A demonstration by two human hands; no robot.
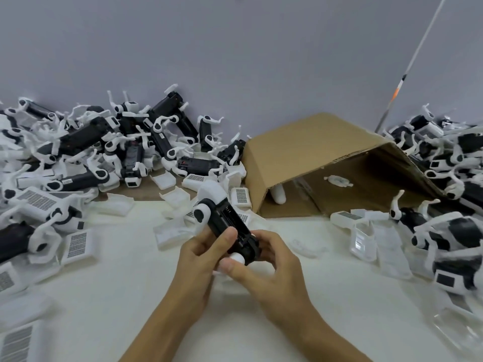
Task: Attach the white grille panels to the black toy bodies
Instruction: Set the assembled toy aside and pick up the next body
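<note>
A black toy body [226, 222] with white leg joints and a white front piece is held tilted above the white table [130, 296], its white end pointing away from me. My left hand [201, 259] grips its left side, thumb across the black shell. My right hand [264, 262] wraps the near end, thumb pressed by a round white part. Loose white grille panels [78, 245] lie on the table to the left and behind the toy. Whether a grille panel sits on the held body is hidden.
A big heap of black toy bodies [109, 142] fills the back left. Another heap [449, 205] lies along the right. A tipped cardboard box [313, 150] opens toward me at centre right. Clear plastic pieces [363, 241] lie right of my hands. A thin rod [407, 69] leans on the wall.
</note>
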